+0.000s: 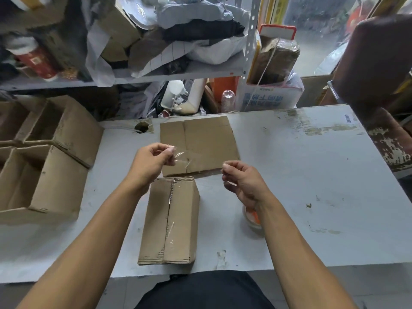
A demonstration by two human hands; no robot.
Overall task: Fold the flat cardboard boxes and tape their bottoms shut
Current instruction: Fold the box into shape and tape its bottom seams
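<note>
Left hand (153,159) and right hand (243,181) each pinch an end of tape (189,159), stretched between fingertips above box (171,219). Tape flimsy, sticky, probably curls; hold ends only.

A pale grey bench (289,175) filled the middle of the view, its top scuffed, with peeling patches along the far right edge and a round cable hole (142,127) near the back. Behind it stood a metal shelf (174,74) on a perforated upright (251,36), heaped with bags, crumpled plastic and dark cloth. A dark brown padded chair back (376,59) rose at the right. Daylight came through a glass pane (316,23) behind the shelf.
</note>
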